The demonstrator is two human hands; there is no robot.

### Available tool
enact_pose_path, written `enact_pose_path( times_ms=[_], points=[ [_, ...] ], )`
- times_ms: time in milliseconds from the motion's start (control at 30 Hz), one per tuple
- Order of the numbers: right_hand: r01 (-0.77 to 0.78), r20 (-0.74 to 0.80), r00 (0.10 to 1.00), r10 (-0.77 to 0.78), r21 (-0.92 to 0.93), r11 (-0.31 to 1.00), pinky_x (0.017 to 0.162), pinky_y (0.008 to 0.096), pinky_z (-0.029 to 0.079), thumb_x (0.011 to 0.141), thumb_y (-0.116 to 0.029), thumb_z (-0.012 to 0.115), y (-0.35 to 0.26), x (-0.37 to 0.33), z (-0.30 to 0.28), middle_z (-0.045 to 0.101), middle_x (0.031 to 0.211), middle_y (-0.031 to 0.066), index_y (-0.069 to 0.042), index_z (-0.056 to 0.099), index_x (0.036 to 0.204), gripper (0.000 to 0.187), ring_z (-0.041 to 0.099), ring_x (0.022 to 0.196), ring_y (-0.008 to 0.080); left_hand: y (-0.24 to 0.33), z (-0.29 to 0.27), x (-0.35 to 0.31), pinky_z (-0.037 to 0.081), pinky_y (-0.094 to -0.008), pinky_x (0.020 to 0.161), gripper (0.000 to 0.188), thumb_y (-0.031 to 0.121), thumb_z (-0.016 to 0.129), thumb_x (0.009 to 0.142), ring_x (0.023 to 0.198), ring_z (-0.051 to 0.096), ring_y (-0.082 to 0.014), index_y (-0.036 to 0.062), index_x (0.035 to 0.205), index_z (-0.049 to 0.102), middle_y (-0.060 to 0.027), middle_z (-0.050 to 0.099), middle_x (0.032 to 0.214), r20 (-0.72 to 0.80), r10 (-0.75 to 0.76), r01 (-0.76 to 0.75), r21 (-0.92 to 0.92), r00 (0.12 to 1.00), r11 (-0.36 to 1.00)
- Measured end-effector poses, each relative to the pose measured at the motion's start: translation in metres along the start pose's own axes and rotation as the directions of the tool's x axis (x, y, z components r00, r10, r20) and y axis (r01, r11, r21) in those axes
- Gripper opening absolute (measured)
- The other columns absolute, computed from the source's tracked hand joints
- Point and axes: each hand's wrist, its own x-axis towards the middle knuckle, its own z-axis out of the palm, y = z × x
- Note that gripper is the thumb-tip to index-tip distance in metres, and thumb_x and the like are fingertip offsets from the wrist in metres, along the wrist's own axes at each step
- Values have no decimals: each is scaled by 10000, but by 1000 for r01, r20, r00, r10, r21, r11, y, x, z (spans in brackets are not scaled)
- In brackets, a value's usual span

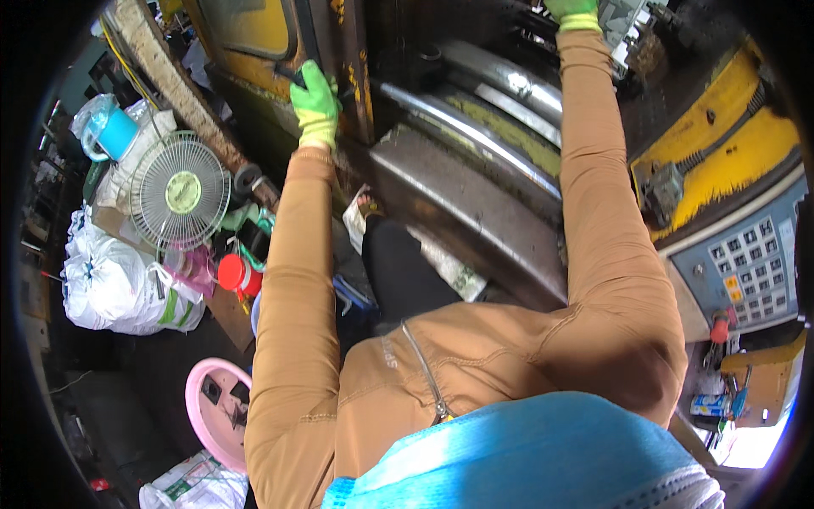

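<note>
Handle [292, 76] on the yellow door [254, 34], gripped in my left hand [318, 106].
My green-gloved fingers [312, 81] wrap shut around it at arm's length; my right hand [572, 10] reaches the machine's top edge, its grip cut off, beside the keypad panel [750, 267].

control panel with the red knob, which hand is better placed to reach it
Right, probably. The control panel lies on the person's right, below the right hand at the machine's top; the left hand grips a dark handle far left.
</note>
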Motion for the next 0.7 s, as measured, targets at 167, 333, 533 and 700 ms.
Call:
enact_pose_path(
  times_ms=[167,333,533,700],
  points=[
    [-228,155,957,246,-129,965,715,316,456,963,-269,492,44,-124,133,537,780,39,-19,602,1099,305,521,699,178,8,-14,-7,410,-315,417,513,534,568,903,466,529,-160,31,799,571,-78,590,573,165,-22,7,91,986,996],
    [-428,158,689,707,-698,574,753,329,483,934,-225,537,53,-312,185,625,889,74,-6,622,1144,315,586,784,182,9,-14,-19,421,-357,488,568,591,545,891,472,527,-190,34,789,589,-80,581,541,190,-150,67,383,970,921],
    [-291,-260,504,824,-949,-121,850,357,490,911,-257,551,-63,-476,169,677,1069,135,-2,643,1158,367,627,956,241,21,5,-77,353,-280,421,451,510,588,917,416,487,-134,78,789,607,-35,573,554,357,-53,53,10,932,999],
    [-627,-884,406,234,-455,-632,667,315,488,854,-284,572,-252,-577,150,608,836,76,-35,667,1038,324,590,720,181,31,21,-115,399,-251,386,366,426,616,924,391,475,-135,61,939,626,-55,647,746,445,57,20,-166,893,986]
  ],
)
